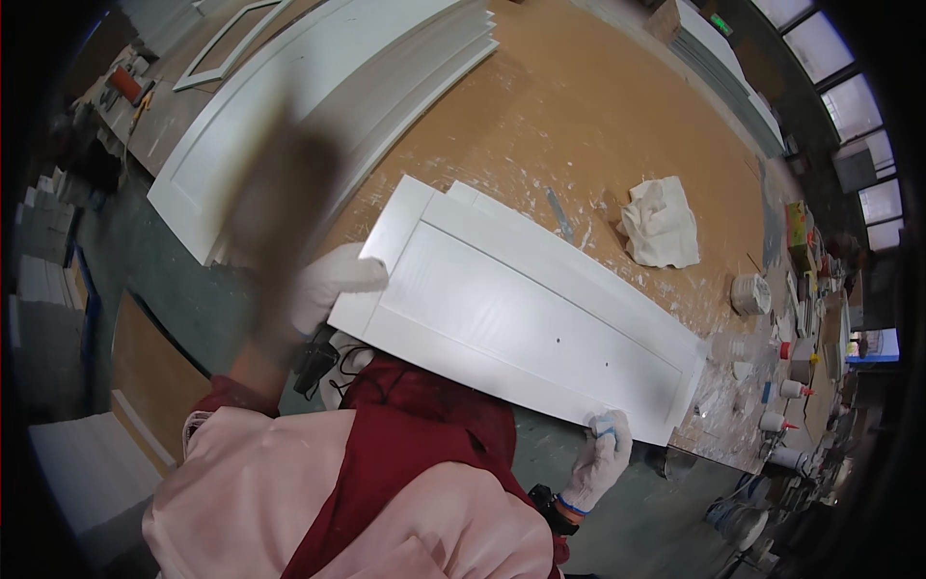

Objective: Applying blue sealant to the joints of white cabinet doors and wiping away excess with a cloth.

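Our gloved left hand [338, 283] is clasping the left end of a white panel [531, 318], which is lying at a brown worktable [617, 106]'s edge; our right hand [600, 455] is curling at the panel's near side, hold unclear. Beyond, 1 crumpled cloth [661, 224] is lying.

Crumpled cloth [661, 224] near white tub [750, 295]

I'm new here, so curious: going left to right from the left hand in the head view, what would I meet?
Gloved left hand, flat grey tool, crumpled white cloth, white tub, colourful box.
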